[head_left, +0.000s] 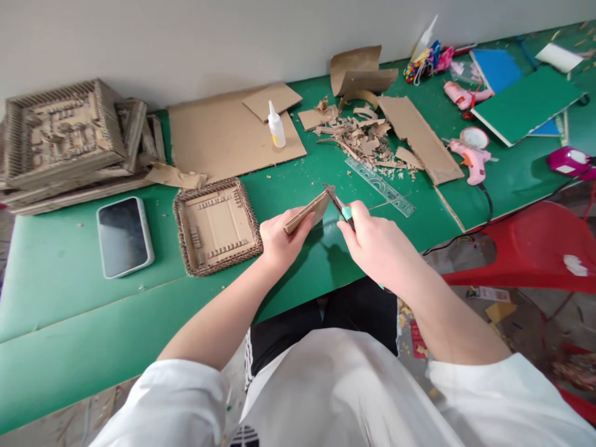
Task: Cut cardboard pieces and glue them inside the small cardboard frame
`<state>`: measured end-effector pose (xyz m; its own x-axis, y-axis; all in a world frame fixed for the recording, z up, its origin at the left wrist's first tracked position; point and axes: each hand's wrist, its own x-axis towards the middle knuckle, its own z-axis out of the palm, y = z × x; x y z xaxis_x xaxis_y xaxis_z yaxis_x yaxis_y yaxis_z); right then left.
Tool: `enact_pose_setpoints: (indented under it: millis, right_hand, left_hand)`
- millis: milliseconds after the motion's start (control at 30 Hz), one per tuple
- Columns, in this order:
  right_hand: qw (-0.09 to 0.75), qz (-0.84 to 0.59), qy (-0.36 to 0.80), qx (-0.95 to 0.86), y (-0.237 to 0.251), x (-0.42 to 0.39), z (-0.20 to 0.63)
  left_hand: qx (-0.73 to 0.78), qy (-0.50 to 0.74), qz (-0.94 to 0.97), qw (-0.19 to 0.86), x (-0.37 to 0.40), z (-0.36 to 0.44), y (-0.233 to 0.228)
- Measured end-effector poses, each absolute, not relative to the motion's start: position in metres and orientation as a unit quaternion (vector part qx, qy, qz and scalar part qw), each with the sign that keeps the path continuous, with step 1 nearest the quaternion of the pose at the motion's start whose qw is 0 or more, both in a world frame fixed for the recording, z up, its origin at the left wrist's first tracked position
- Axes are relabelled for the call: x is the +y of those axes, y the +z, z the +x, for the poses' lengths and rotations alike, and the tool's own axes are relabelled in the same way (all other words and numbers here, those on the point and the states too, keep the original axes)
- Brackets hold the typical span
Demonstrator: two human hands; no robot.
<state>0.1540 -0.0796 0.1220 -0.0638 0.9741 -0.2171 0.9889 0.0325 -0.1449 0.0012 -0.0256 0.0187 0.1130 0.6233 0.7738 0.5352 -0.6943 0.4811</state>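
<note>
My left hand [278,241] grips a small flat piece of cardboard [310,212], holding it tilted above the green table [69,298]. My right hand [372,239] is closed around scissors with a teal handle [339,205], whose blades meet the cardboard piece's upper right corner. Just left of my left hand lies a square cardboard frame with a corrugated rim [216,226].
A phone [123,236] lies face up at the left. Stacked cardboard frames [69,143] stand far left. Behind are a cardboard sheet [223,136], a glue bottle [276,126], scraps [367,139], a clear ruler [379,185] and a pink glue gun [472,160]. A red chair [535,245] stands right.
</note>
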Motion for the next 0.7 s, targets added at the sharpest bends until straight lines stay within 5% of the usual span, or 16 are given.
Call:
enact_pose_setpoints:
  millis: [700]
  right_hand:
    - [0.037, 0.688, -0.145, 0.710, 0.1206, -0.0880, 0.1534]
  left_hand:
    - [0.330, 0.543, 0.772, 0.032, -0.0274, -0.0010, 0.0133]
